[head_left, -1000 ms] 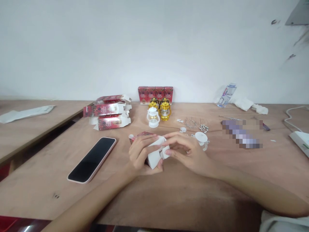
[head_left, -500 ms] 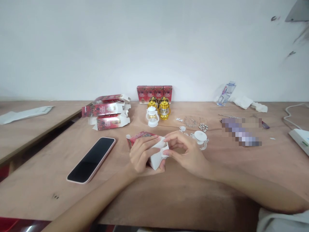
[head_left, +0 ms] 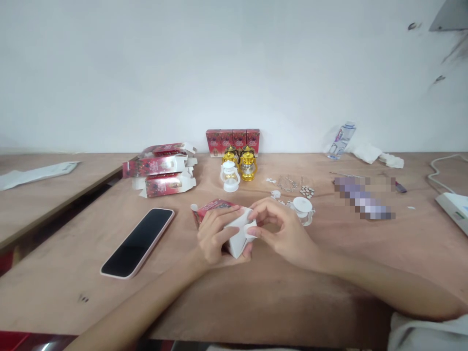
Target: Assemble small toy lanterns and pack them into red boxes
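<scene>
Low over the front middle of the table, my left hand (head_left: 215,236) is wrapped round a red printed carton (head_left: 237,239), its white end turned toward my right. My right hand (head_left: 283,231) pinches a small white flap at that end between thumb and fingers. The carton's far end has a flap standing out at the left. Whatever may be inside the carton is hidden. Beyond my hands stand a white mini lantern (head_left: 230,176) and several gold ones, among them a gold lantern (head_left: 248,165). Behind my right hand is another white lantern part (head_left: 302,208).
Red boxes (head_left: 234,141) stand in a row against the wall. Opened red cartons (head_left: 170,184) are piled at the left, behind a phone (head_left: 138,243). Wire handles (head_left: 287,183) and small round pieces (head_left: 307,191) lie mid-right. A plastic bottle (head_left: 342,140) leans at the back right.
The carton's white end looks flatter and more closed than before, with the flap still pinched by my right hand. Both hands have stayed nearly in place.
</scene>
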{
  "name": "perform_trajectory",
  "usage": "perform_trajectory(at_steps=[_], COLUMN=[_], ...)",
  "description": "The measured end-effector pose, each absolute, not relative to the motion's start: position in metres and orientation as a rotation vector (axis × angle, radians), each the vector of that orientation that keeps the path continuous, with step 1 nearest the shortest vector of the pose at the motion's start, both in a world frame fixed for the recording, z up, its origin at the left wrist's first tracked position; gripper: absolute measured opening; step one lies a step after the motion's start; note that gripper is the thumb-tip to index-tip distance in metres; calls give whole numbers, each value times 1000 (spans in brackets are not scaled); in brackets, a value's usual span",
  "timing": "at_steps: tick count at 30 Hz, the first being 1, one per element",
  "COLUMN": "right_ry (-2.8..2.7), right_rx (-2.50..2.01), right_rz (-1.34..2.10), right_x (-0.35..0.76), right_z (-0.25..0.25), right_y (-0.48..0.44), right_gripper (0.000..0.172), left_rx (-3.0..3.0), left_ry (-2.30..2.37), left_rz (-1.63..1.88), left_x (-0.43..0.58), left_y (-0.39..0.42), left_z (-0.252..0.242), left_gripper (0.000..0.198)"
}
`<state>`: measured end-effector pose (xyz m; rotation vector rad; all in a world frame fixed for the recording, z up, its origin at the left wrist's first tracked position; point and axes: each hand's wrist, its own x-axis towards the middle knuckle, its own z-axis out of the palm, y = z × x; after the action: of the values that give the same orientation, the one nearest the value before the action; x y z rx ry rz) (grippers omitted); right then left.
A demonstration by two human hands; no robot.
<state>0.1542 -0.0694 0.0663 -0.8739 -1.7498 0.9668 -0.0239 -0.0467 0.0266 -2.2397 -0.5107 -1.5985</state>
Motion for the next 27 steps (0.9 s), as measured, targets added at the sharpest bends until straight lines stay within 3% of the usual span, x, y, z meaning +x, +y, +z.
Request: perform_trajectory(at_steps=[9,15,19,24,27], right_ry=[-1792,-1751,-1737,-1755,-1786], right_rx=[-875,-950,-969,-785,-638], right_rz=[835,891,949,1288,1512], right_x=[159,162,162,164,164], right_z=[66,69,69,73,75], right_y=[-68,-62,-62,-60,-60], right_gripper=[10,13,24,56,57], left_rx=[-2357,-2519,-2489,-2424,-2324], left_ry=[-524,-510,-403,-268,-238], left_rz=[-1446,-1247,-1294,-1435,-1515], left_x=[-25,-29,-31,-32,-30], left_y=[-48,-41,-39,-45,-49], left_z=[34,35,36,39,34], left_gripper=[57,49,50,38,38])
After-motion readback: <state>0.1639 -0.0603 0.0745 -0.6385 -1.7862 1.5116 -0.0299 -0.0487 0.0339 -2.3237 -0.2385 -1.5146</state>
